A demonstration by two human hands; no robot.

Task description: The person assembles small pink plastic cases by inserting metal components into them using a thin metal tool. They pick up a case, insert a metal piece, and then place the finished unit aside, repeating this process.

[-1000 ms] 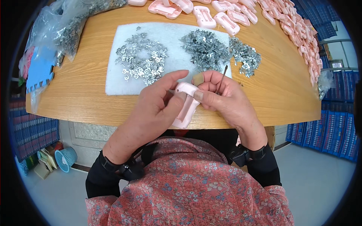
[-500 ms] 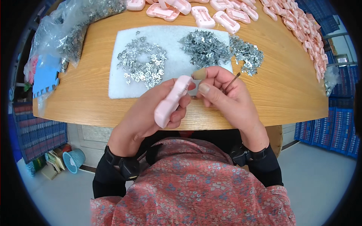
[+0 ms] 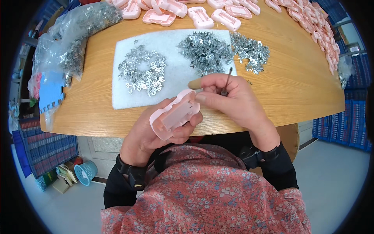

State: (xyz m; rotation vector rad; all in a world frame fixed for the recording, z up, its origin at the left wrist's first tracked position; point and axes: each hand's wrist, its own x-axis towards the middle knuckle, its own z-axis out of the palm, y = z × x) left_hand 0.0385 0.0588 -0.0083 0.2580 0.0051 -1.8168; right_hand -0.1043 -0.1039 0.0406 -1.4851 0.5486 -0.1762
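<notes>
My left hand [image 3: 142,126] is closed round a pink plastic housing [image 3: 171,117], tilted with its hollow inner side facing up. At the housing's far end are the thumb and forefinger of my right hand [image 3: 239,99], the forefinger in a tan finger cover [image 3: 194,84]. A thin dark metal tool [image 3: 228,80] is tucked in the right hand's fingers, its shaft sticking up. Whether a small part sits between thumb and forefinger is hidden. Beyond the hands, a white foam sheet [image 3: 171,39] bears small metal clips in a left pile [image 3: 146,72] and a right pile [image 3: 204,52].
More metal clips [image 3: 252,52] lie on the wooden table [image 3: 296,85] right of the sheet. Pink housings [image 3: 200,17] crowd the back and a heap [image 3: 317,33] the right edge. A clear bag of metal parts [image 3: 74,43] and a blue foam piece [image 3: 52,91] sit at left.
My left hand has turned the housing so its hollow side now shows. My right thumb and forefinger have come to its far end, and the tool now points more upright.
</notes>
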